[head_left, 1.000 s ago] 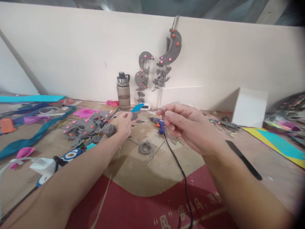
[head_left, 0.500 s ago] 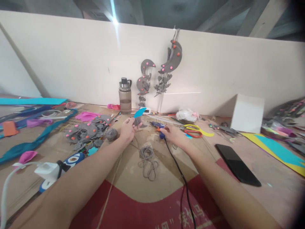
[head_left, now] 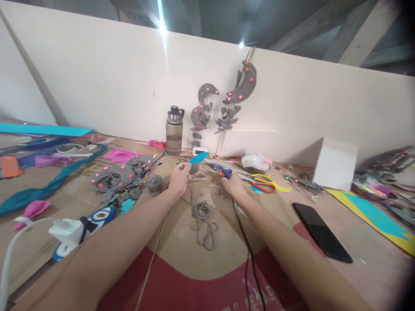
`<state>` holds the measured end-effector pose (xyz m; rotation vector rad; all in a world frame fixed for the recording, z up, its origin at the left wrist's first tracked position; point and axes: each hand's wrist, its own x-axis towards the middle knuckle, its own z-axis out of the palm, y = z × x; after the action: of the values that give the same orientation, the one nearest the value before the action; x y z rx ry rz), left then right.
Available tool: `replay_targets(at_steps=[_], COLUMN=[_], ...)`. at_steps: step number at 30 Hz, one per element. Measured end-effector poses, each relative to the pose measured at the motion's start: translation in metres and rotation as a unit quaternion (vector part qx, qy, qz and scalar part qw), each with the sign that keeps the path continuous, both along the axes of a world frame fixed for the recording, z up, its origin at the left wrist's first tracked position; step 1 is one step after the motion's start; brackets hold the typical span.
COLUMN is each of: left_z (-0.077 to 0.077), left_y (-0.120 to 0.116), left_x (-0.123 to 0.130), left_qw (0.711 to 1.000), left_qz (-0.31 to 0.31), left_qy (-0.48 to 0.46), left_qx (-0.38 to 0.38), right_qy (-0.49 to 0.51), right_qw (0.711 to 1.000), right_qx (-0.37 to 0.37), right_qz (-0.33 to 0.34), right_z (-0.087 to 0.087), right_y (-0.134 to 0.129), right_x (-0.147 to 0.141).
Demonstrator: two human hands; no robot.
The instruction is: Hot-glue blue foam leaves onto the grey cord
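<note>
My left hand (head_left: 180, 178) is closed, pinching a bright blue crescent piece (head_left: 200, 158) with a grey piece (head_left: 194, 168) against it. A grey cord trails down from there to a loose coil of cord (head_left: 201, 209) on the cardboard. My right hand (head_left: 234, 186) is wrapped round the handle of a blue glue gun (head_left: 226, 172) with an orange trigger. The gun's nozzle points left, and its black cord (head_left: 244, 235) runs toward me. A ball of grey yarn (head_left: 154, 183) sits left of my left hand.
Grey crescents with pink and orange dots (head_left: 114, 178) lie at left. Scissors (head_left: 264, 185), a plastic bag (head_left: 256, 161) and a black phone (head_left: 320, 231) are at right. A water bottle (head_left: 174, 137) stands by the wall, near hanging crescent ornaments (head_left: 241, 88). A power strip (head_left: 97, 218) lies front left.
My right hand has closed round the glue gun's handle, which showed below my fingers before. My left hand still holds the blue and grey pieces. The whole view has shifted slightly.
</note>
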<state>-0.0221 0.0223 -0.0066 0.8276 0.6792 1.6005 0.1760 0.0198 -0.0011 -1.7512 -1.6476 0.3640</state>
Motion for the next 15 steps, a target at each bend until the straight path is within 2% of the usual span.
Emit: replay_targets(at_steps=[2,4,5,7,9,13,15], left_z=[0.002,0.003,0.003,0.003,0.003,0.002,0.002], left_y=[-0.001,-0.001,-0.001,0.0,0.0,0.0,-0.001], left_x=[0.0,-0.001,-0.002,-0.002,-0.003,-0.003,-0.003], left_qw=[1.0,1.0,1.0,1.0,1.0,1.0,1.0], left_qz=[0.003,0.007,0.008,0.012,0.015,0.014,0.014], left_qy=[-0.003,-0.01,-0.012,-0.015,-0.011,-0.001,0.002], left_qx=[-0.001,0.0,0.0,-0.003,-0.009,-0.007,-0.003], right_qy=[0.067,0.162,0.212,0.285,0.314,0.334,0.392], right_qw=[0.995,0.977,0.967,0.954,0.947,0.929,0.905], right_qx=[0.067,0.132,0.138,0.093,0.065,0.156,0.15], right_qz=[-0.035,-0.04,-0.027,0.009,0.021,0.026,0.066], right_z=[-0.003,-0.005,-0.006,-0.005,-0.002,0.009,0.013], right_y=[-0.005,-0.011,-0.014,-0.018,-0.023,-0.031,-0.034], right_x=[-0.002,-0.006,-0.008,-0.01,-0.01,-0.011,-0.015])
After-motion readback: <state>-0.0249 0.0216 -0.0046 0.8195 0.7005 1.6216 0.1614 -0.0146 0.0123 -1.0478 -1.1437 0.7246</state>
